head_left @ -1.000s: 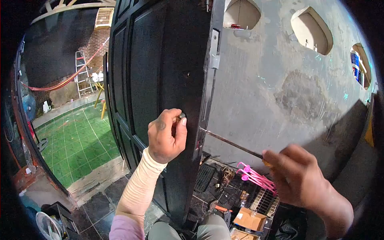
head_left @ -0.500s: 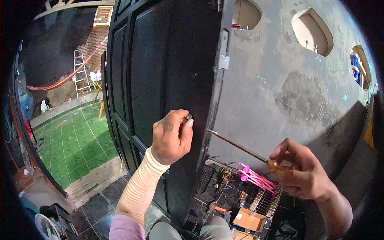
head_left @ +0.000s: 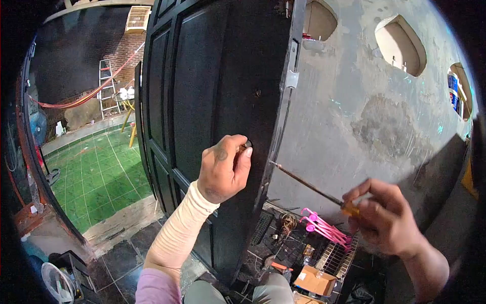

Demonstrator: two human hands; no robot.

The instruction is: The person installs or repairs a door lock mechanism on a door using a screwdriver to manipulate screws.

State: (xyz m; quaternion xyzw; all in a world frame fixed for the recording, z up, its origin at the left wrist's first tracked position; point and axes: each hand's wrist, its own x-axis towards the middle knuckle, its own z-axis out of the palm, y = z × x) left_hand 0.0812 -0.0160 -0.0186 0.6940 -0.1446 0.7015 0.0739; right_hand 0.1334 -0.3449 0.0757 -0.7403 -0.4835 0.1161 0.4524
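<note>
A black panelled door stands open in front of me, its edge facing right. My left hand has thumb and fingers closed around a small dark door knob on the door face, partly hidden by the fingers. In my right hand is a screwdriver with an amber handle and a long thin shaft. Its shaft points left and its tip is at the door edge, near the knob's height. Whether the tip sits in a screw is too small to tell.
On the floor below lie pink plastic pieces, a wire rack, an open cardboard box and coiled cable. A grey wall stands right of the door. Left, a doorway shows green tiles and a ladder.
The view has shifted slightly, so the door and wall appear a little farther right. My left hand keeps its hold on the knob. My right fingers have shifted around the screwdriver handle.
</note>
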